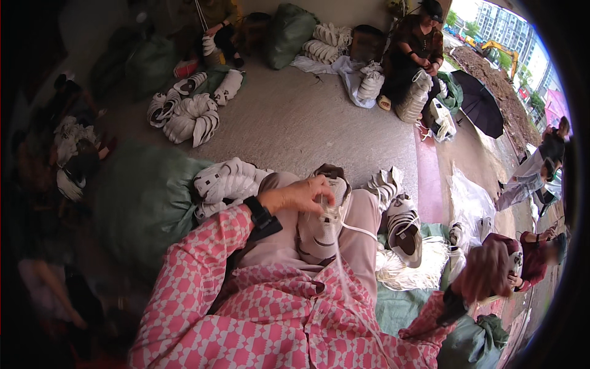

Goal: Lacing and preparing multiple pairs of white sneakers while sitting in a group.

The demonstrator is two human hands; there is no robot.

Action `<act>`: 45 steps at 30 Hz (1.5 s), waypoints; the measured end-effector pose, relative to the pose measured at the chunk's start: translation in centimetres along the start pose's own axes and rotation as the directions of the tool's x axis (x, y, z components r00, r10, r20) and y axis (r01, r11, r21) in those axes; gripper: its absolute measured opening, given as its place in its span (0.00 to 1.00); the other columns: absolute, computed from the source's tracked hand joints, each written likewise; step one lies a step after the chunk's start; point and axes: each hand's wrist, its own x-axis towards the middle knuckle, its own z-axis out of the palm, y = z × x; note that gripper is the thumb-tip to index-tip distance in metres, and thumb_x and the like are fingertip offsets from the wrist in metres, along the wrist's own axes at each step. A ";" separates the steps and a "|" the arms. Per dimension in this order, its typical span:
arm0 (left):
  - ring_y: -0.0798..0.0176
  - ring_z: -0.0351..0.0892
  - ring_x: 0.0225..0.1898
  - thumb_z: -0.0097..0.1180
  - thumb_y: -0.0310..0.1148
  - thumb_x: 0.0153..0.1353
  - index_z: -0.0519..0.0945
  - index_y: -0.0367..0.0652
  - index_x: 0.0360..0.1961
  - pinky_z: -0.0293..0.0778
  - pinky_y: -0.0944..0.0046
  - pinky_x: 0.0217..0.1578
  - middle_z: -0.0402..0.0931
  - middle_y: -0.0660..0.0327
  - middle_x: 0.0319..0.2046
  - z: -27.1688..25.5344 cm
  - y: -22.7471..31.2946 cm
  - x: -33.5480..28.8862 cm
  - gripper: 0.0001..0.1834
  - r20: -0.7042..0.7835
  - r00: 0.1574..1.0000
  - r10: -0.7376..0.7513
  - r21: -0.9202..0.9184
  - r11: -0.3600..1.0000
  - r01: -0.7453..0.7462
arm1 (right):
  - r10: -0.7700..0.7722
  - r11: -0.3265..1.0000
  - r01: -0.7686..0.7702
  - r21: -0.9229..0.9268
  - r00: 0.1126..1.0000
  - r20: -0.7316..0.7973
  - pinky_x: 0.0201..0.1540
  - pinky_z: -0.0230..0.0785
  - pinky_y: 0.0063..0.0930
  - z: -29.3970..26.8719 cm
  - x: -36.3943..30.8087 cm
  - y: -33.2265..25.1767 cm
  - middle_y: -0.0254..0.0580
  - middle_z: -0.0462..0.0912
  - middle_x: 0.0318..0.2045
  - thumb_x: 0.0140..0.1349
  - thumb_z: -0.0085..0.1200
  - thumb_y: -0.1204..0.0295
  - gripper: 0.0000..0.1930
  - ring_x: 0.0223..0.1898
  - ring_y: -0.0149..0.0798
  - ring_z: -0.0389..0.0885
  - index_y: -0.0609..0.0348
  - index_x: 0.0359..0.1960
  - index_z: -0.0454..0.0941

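Observation:
A pale sneaker (318, 238) with a dark collar lies across my lap, its toe toward me. My left hand (305, 194) is closed on it, with thumb and fingertips pinching at the lacing. One end of a white shoelace (359, 232) curves off to the right of the shoe. Another stretch of lace, blurred, runs down over my pink patterned shirt. Out to the right, my right hand (488, 270) is raised away from the shoe. Motion smears its fingers, so I cannot make out their grip or whether they hold the lace.
Beside my right leg lie a laced sneaker (404, 237) and a bundle of white laces (412, 265). Stacked shoe uppers (227, 179) and a green sack (144, 212) stand at my left. Other people sit working, one at the far right (421, 46), near a black umbrella (476, 101).

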 end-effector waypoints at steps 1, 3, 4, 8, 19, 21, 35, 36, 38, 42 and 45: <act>0.65 0.74 0.36 0.59 0.27 0.51 0.80 0.48 0.36 0.71 0.66 0.39 0.67 0.64 0.38 0.6 1.1 0.2 0.10 -0.024 0.999 -0.045 0.139 0.989 0.048 | -0.353 0.933 0.289 -0.213 0.630 -0.692 0.16 0.67 0.25 2.6 -4.1 2.1 0.38 0.73 0.19 0.56 0.62 0.67 0.14 0.16 0.37 0.73 0.57 0.23 0.68; 0.62 0.75 0.36 0.60 0.28 0.50 0.79 0.47 0.33 0.71 0.64 0.39 0.67 0.63 0.38 2.0 1.7 1.1 0.07 -0.096 0.995 0.022 0.214 0.977 0.000 | -0.120 0.973 -0.137 -0.184 0.377 -0.918 0.31 0.73 0.30 -0.3 -5.3 4.2 0.40 0.74 0.22 0.63 0.50 0.68 0.10 0.25 0.35 0.76 0.60 0.26 0.72; 0.59 0.75 0.37 0.61 0.28 0.50 0.79 0.46 0.30 0.72 0.62 0.39 0.67 0.61 0.38 2.3 1.5 0.7 0.05 -0.186 0.981 0.061 0.281 0.960 -0.007 | -0.063 0.720 -0.587 -0.371 0.477 -0.877 0.41 0.73 0.32 -2.1 -3.4 6.3 0.41 0.77 0.27 0.65 0.46 0.68 0.11 0.34 0.36 0.78 0.63 0.30 0.76; 0.58 0.75 0.37 0.58 0.26 0.52 0.76 0.43 0.33 0.72 0.62 0.39 0.69 0.61 0.36 3.4 0.7 1.0 0.07 -0.316 0.932 0.180 0.285 0.955 -0.088 | 0.178 0.226 -0.935 -0.274 0.316 -0.932 0.47 0.69 0.28 -4.4 -6.8 16.3 0.42 0.82 0.38 0.63 0.51 0.72 0.10 0.42 0.38 0.79 0.64 0.41 0.78; 0.79 0.66 0.21 0.44 0.36 0.68 0.76 0.42 0.38 0.61 0.77 0.22 0.70 0.70 0.19 -2.7 0.9 -2.8 0.11 -0.500 0.832 -0.240 -0.625 0.765 -0.155 | 0.145 0.842 -0.538 -0.045 0.305 -0.941 0.59 0.61 0.28 -3.3 -7.2 15.5 0.47 0.76 0.51 0.63 0.48 0.67 0.16 0.54 0.38 0.72 0.68 0.43 0.77; 0.78 0.65 0.20 0.44 0.40 0.68 0.75 0.43 0.36 0.61 0.76 0.20 0.69 0.70 0.18 -4.4 0.0 -5.1 0.13 -0.592 0.721 -0.360 -0.667 0.721 -0.188 | -0.036 0.867 -0.458 -0.196 0.335 -0.941 0.64 0.54 0.44 -3.7 -9.3 12.9 0.50 0.76 0.50 0.64 0.43 0.67 0.12 0.56 0.46 0.71 0.63 0.35 0.76; 0.71 0.66 0.24 0.48 0.44 0.66 0.76 0.45 0.35 0.70 0.65 0.36 0.62 0.70 0.15 -8.1 -6.7 -19.4 0.14 -0.630 0.575 -0.521 -0.774 0.365 -0.518 | -0.144 0.886 0.438 -0.151 -0.048 -0.988 0.59 0.61 0.43 -0.9 -31.0 -0.9 0.44 0.82 0.43 0.66 0.48 0.72 0.11 0.47 0.40 0.78 0.62 0.46 0.77; 0.71 0.68 0.24 0.49 0.44 0.65 0.77 0.44 0.36 0.71 0.66 0.35 0.62 0.70 0.15 -7.8 -6.6 -17.8 0.14 -0.533 0.681 -0.502 -0.846 0.326 -0.422 | -0.074 0.849 0.520 -0.097 -0.063 -0.995 0.57 0.64 0.42 -1.4 -32.4 -1.2 0.45 0.83 0.42 0.66 0.47 0.73 0.10 0.45 0.40 0.80 0.63 0.44 0.78; 0.71 0.71 0.27 0.51 0.43 0.65 0.77 0.42 0.37 0.71 0.68 0.30 0.68 0.69 0.18 -7.1 -4.0 -13.0 0.15 -0.437 0.748 -0.499 -0.863 0.467 -0.192 | -0.147 0.918 0.308 -0.251 -0.322 -0.935 0.44 0.74 0.29 -2.0 -33.9 -0.6 0.49 0.82 0.37 0.64 0.49 0.76 0.10 0.40 0.38 0.80 0.69 0.45 0.74; 0.70 0.74 0.31 0.49 0.40 0.66 0.79 0.40 0.40 0.71 0.69 0.32 0.76 0.65 0.32 -4.0 -2.1 -4.8 0.14 -0.356 0.852 -0.383 -0.635 0.768 0.080 | -0.219 0.960 -0.209 -0.184 -0.157 -0.963 0.45 0.74 0.20 -4.3 -21.6 6.7 0.43 0.77 0.45 0.63 0.51 0.77 0.21 0.40 0.31 0.78 0.63 0.58 0.65; 0.67 0.74 0.36 0.53 0.41 0.63 0.80 0.40 0.40 0.72 0.68 0.35 0.78 0.62 0.35 -1.9 -1.6 0.9 0.15 -0.325 0.895 -0.305 -0.505 0.857 0.108 | -0.111 0.856 -0.504 -0.114 0.037 -0.993 0.32 0.71 0.17 -5.0 -13.9 12.4 0.46 0.81 0.38 0.62 0.53 0.76 0.17 0.31 0.28 0.79 0.61 0.53 0.70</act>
